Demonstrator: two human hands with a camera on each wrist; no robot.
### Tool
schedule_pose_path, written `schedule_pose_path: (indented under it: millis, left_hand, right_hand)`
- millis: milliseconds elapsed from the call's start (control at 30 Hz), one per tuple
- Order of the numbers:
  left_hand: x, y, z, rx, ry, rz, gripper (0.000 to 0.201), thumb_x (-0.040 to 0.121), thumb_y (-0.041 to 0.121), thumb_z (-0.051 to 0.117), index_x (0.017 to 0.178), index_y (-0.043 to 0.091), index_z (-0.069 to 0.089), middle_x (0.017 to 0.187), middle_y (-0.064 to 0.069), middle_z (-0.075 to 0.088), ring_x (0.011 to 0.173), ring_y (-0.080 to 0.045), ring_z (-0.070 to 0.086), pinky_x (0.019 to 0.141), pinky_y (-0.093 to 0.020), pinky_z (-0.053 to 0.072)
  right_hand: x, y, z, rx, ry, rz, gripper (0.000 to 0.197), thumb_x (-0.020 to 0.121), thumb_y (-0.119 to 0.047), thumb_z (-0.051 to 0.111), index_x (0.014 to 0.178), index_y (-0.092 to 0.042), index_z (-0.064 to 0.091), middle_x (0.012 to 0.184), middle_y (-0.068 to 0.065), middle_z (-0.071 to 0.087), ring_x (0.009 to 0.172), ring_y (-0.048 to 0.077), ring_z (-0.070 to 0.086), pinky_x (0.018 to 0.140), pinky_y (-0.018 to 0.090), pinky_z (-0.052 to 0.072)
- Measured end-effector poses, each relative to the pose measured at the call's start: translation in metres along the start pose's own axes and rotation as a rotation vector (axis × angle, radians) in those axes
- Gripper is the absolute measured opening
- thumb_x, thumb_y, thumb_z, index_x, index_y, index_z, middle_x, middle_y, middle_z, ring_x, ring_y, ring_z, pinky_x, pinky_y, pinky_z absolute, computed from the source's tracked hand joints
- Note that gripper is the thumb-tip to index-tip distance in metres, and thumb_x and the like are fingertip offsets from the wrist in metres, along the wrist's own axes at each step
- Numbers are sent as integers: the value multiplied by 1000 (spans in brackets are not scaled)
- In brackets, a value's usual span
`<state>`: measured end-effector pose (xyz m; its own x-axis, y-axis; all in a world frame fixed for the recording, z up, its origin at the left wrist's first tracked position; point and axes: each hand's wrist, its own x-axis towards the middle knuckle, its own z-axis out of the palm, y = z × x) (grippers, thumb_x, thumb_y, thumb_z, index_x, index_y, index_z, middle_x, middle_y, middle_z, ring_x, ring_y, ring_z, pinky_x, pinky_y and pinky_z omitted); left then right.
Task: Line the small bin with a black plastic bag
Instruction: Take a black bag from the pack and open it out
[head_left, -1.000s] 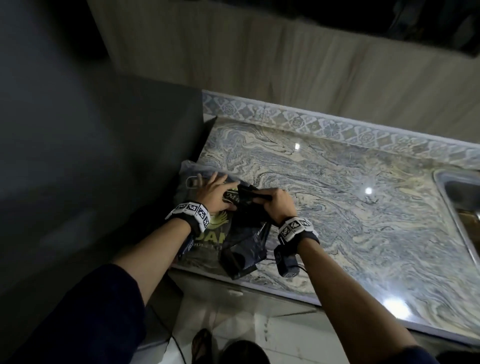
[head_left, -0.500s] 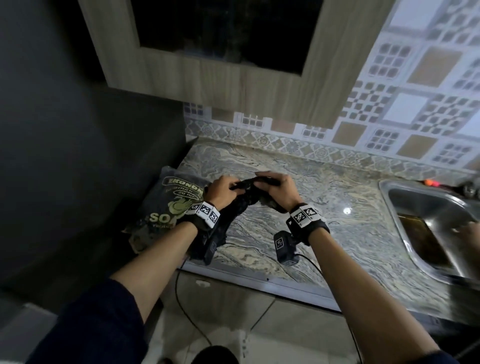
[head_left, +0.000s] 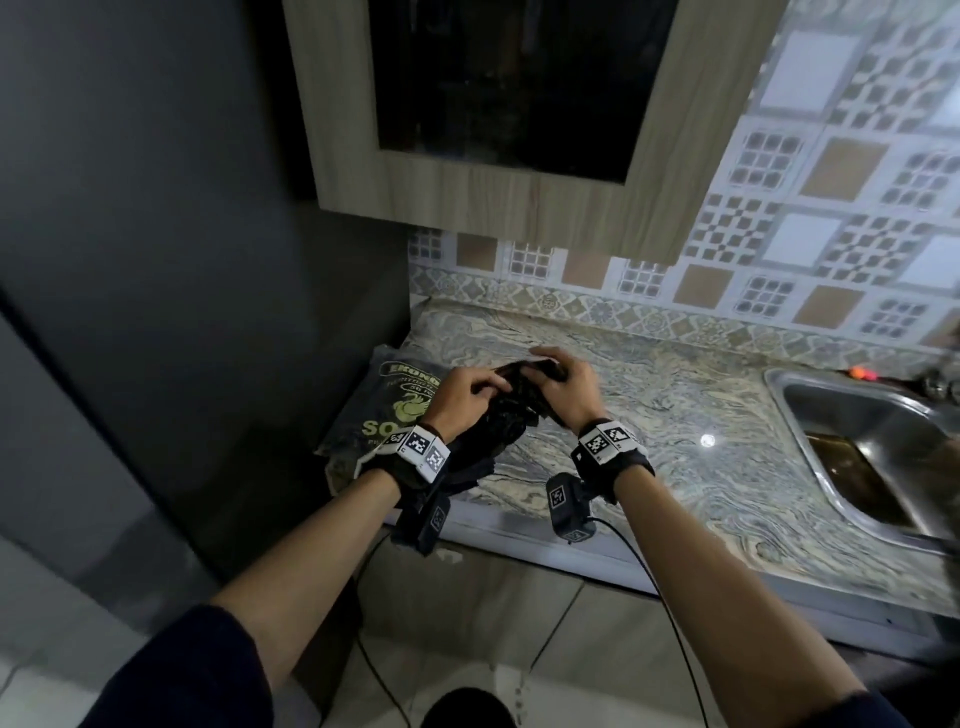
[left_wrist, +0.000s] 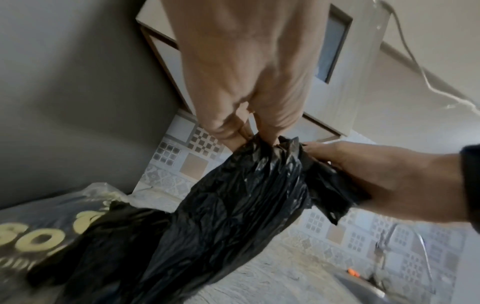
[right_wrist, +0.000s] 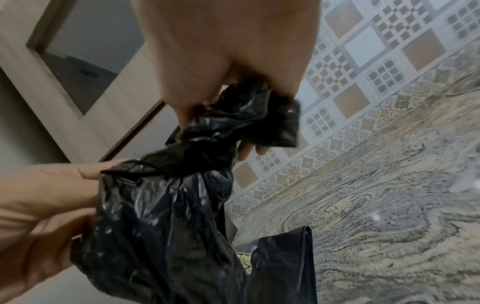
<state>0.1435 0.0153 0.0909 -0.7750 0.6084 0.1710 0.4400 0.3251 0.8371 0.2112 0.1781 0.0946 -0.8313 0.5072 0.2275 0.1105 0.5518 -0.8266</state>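
Note:
A crumpled black plastic bag hangs between both hands just above the marbled counter. My left hand pinches its gathered top edge on the left. My right hand grips the same bunched edge from the right. The bag's lower part trails down toward the counter's front edge. No bin is in view.
A printed pack of bags lies at the counter's left end against a dark wall. A steel sink is set in on the right. A wooden wall cupboard hangs above, with a tiled backsplash behind.
Both hands have lifted the black bag off the pack and moved it a little to the right. The head view has tilted up, so the cupboard and sink now show.

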Motion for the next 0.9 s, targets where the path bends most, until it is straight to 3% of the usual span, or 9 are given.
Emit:
schedule_pose_path:
  millis: [167, 233, 367, 433, 500, 600, 700, 833, 900]
  left_hand:
    - [-41, -2, -26, -157, 42, 3, 29, 89, 2, 59, 117, 5, 67, 123, -12, 66, 118, -21, 60, 98, -26, 46]
    - [-54, 0, -30, -218, 4, -27, 40, 88, 5, 63, 128, 8, 60, 132, -9, 61, 124, -19, 55, 100, -24, 42]
    - [-76, 8, -31, -366, -72, -76, 58, 86, 3, 65, 140, 10, 46, 136, -5, 54, 126, -14, 51, 101, -24, 41]
    - [-84, 14, -30, -376, -86, -59, 58, 84, 1, 66, 139, 11, 48, 138, -6, 54, 127, -17, 51, 104, -27, 42]
    - [-89, 16, -29, -388, -101, -68, 57, 83, -1, 67, 136, 11, 51, 138, -10, 55, 128, -20, 51, 106, -33, 43]
    - [-96, 19, -26, -357, -100, -108, 54, 81, 1, 69, 132, 14, 56, 133, -12, 59, 124, -22, 54, 105, -38, 45]
    - [-101, 25, -27, -359, -6, -114, 40, 83, -1, 66, 122, 6, 64, 123, -18, 65, 114, -27, 62, 97, -35, 50]
    - [-107, 36, -28, -303, 149, -76, 24, 86, -5, 59, 106, 5, 67, 109, -11, 69, 102, -23, 63, 83, -23, 46]
    - [-108, 43, -24, -277, 201, -56, 24, 86, -8, 53, 98, 11, 61, 100, -4, 63, 93, -17, 60, 76, -21, 43]
  right_hand:
    - [-49, -26, 8, -32, 7, -39, 71, 71, -67, 66, 136, -50, 41, 135, 4, 52, 118, 17, 55, 101, 36, 48]
    - [-72, -38, 10, -40, -16, -53, 71, 76, -58, 69, 139, -50, 38, 138, 2, 46, 120, 12, 48, 103, 32, 43]
    - [-107, -55, 15, 67, -84, -50, 63, 85, -36, 69, 142, -39, 42, 130, -3, 59, 115, 8, 55, 99, 32, 48]
    - [-116, -59, 13, 115, -87, 2, 59, 87, -25, 69, 140, -37, 46, 124, -1, 64, 107, 11, 63, 94, 33, 53]
    - [-122, -62, 8, 183, -62, 64, 57, 86, -10, 68, 136, -30, 52, 100, 4, 69, 85, 14, 67, 82, 31, 56]
    - [-129, -67, 2, 188, -13, 104, 50, 82, 4, 67, 126, -19, 62, 67, 5, 56, 67, 18, 58, 68, 29, 52]
    - [-134, -69, -4, 189, 18, 80, 39, 82, 12, 63, 116, -7, 67, 67, 2, 60, 55, 2, 60, 58, 15, 51]
    - [-139, -66, -16, 234, 65, 84, 36, 85, 6, 61, 101, -24, 71, 85, 13, 68, 75, 21, 64, 64, 21, 55]
    - [-140, -64, -26, 224, 74, 87, 36, 87, 2, 61, 97, -30, 71, 81, 12, 67, 75, 22, 63, 67, 27, 55]
